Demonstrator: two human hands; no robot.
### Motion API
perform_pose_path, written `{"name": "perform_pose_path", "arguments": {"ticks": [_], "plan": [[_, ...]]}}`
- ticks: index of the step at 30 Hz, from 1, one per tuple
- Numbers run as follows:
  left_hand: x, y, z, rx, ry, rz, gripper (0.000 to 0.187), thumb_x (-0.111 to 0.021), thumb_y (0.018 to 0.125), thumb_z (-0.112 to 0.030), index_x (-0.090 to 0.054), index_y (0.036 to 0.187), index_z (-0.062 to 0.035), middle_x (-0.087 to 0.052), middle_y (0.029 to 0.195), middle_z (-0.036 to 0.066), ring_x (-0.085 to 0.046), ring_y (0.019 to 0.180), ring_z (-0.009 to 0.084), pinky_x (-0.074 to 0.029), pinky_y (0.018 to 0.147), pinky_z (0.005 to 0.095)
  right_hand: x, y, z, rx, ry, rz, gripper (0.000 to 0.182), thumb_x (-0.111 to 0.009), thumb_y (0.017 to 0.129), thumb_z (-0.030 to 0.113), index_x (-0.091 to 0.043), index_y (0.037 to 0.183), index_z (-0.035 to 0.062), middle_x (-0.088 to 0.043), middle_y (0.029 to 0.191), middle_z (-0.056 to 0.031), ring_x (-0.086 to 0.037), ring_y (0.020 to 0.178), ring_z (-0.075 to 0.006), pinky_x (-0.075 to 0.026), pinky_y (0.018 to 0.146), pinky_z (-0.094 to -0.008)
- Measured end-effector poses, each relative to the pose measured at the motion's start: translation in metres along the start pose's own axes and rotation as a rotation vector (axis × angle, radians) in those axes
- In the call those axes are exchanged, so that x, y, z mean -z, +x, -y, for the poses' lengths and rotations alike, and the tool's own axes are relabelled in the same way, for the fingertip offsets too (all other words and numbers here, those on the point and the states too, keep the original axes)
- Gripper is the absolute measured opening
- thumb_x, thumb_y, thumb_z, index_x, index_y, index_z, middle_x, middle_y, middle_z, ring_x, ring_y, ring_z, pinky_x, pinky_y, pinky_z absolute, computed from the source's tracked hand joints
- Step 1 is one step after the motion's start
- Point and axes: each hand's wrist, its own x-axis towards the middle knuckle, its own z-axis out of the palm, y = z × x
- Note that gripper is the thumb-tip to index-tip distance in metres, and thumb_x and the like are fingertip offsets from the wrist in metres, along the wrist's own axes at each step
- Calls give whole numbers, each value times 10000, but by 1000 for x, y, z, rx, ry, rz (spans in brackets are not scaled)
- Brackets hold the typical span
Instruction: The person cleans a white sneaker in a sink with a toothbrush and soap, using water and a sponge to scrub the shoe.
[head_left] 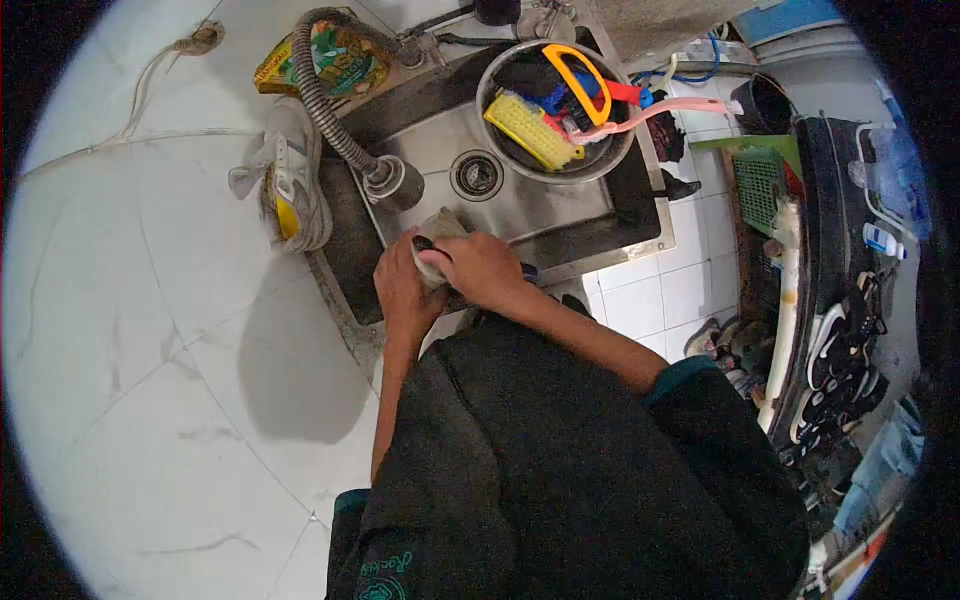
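- Two bare hands of ours meet low at the near left of the sink (560, 212): the left hand (404, 285) and the right hand (482, 268) are both closed around a pale, greyish item (442, 226), held near the sink's edge; our fingers hide too much of it to name it.
- One round metal bowl (606, 158) stands at the sink's far right, beside the drain (478, 176).
- Inside that bowl we count several brushes: a yellow brush (527, 128), an orange-handled brush (585, 88), some blue bristles (552, 100), and a pink-handled brush (655, 110) whose handle juts past the rim, as does a red handle (625, 93).
- Left of the sink, we have a light sneaker (291, 175) with yellow inside, near a yellow-green pouch (345, 62) behind the flexible spout (318, 100).
- Off to our right stands a green basket (758, 188); its contents we cannot make out.
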Motion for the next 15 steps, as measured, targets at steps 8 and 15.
{"name": "perform_pose_path", "arguments": {"ticks": [8, 15], "plan": [[0, 0, 1, -86, 90, 43, 920, -817, 551, -87, -375, 1356, -26, -501, 1247, 189, -472, 1154, 390, -358, 978, 478, -8, 25, -20, -105, -130, 10, 441, -522, 922, 471, -684, 866, 64, -671, 817, -202, -657, 781, -395, -516, 691, -507], [-3, -8, 6, -66, 38, 44, 858, -789, 591, -96, -399, 1353, -36, -498, 1281, 188, -458, 1215, 381, -348, 1009, 481, -14, 13, -23, -167, -46, 83, 442, -523, 923, 471, -696, 947, 65, -665, 863, -235, -643, 824, -429, -511, 724, -519]]}}
